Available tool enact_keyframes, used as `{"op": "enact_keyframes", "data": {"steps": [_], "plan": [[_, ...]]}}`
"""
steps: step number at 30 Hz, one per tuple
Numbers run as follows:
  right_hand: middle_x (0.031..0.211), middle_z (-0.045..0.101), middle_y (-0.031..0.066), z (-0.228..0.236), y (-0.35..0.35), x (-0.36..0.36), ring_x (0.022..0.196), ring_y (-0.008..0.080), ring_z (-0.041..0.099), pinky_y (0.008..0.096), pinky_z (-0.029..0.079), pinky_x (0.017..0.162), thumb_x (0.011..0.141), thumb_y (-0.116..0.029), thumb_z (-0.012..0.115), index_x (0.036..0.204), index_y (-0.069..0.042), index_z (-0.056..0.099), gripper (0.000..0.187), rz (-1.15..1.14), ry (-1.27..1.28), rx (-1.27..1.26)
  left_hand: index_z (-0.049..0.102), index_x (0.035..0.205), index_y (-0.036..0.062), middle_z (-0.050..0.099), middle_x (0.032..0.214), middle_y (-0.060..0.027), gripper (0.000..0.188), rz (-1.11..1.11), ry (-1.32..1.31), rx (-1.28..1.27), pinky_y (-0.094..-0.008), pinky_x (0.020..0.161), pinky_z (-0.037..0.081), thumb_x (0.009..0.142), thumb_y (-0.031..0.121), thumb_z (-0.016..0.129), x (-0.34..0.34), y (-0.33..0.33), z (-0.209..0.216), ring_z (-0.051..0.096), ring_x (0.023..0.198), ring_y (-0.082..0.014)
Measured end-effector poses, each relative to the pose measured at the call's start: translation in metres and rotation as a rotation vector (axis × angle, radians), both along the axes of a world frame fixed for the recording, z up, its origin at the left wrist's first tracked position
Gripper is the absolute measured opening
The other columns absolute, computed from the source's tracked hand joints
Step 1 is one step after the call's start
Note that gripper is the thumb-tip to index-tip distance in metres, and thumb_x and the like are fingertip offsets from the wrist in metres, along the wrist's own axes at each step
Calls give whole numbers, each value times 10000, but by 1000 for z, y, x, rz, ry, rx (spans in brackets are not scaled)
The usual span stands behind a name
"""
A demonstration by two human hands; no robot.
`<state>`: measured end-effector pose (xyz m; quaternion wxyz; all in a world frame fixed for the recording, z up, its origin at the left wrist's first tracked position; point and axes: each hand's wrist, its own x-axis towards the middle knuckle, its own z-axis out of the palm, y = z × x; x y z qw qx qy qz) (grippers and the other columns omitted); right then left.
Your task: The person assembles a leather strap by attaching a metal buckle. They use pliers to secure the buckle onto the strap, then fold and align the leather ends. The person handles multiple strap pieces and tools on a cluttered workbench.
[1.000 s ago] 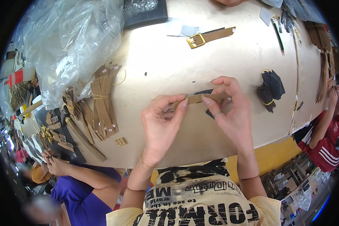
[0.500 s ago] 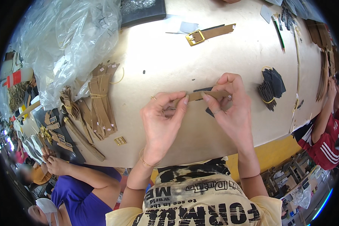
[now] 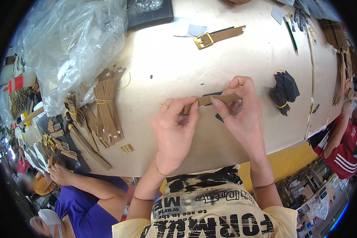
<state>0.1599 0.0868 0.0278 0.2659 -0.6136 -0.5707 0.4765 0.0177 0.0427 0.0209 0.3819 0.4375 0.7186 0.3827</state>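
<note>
Both my hands hold a short brown leather strap (image 3: 204, 100) over the table. My left hand (image 3: 173, 129) pinches its left end between thumb and fingertips. With thumb and fingers closed, my right hand (image 3: 244, 113) grips the right part, where a small white label shows. Dark strips (image 3: 219, 117) lie beneath the strap, partly covered by my right hand. Beyond my hands a brown strap with a gold buckle (image 3: 203, 41) rests on the table. A loose gold buckle (image 3: 127, 148) sits left of my left forearm.
On the left lie bundled brown straps (image 3: 106, 105), a wooden-handled tool (image 3: 89, 146) and a big clear plastic bag (image 3: 73, 51). A banded bundle of black strips (image 3: 285, 93) is at right, with a green pencil (image 3: 292, 37) farther back. Co-workers sit at both sides.
My left hand has turned slightly and shifted a little right along the strap. My right hand keeps its grip almost unmoved. At left, the co-worker's hands have shifted.
</note>
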Motion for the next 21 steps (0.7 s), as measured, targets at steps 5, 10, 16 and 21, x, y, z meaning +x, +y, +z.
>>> {"op": "enact_keyframes", "data": {"steps": [5,10,16,21], "plan": [[741,623,39,-1,-1,1,621,56,578,203,443,534,815,42,699,1037,-44,417,369,1,20,-7,702,939,6,614,951,-85,161,-113,207,136,-237,571,521,795,-63,683,2,-1,-2,647,684,-111],[769,642,101,0,0,3,627,198,662,305,508,556,820,-2,691,1064,-35,413,371,31,-11,-58,712,974,50,551,1133,-102,243,-318,494,189,-293,572,514,762,-65,683,3,-7,-5,626,640,-170],[746,607,46,4,0,9,637,88,595,221,466,557,814,24,697,1098,-32,431,394,0,-31,-61,605,1103,-52,501,1156,-170,337,-498,547,204,-375,637,529,767,-53,596,0,-7,-2,626,779,-298],[752,606,50,9,1,33,636,103,563,235,479,587,812,-31,724,1196,-13,448,473,-148,52,-41,665,1027,-31,533,1052,-136,257,-487,567,216,-351,644,517,776,-86,652,1,-5,-1,613,807,-265]]}}
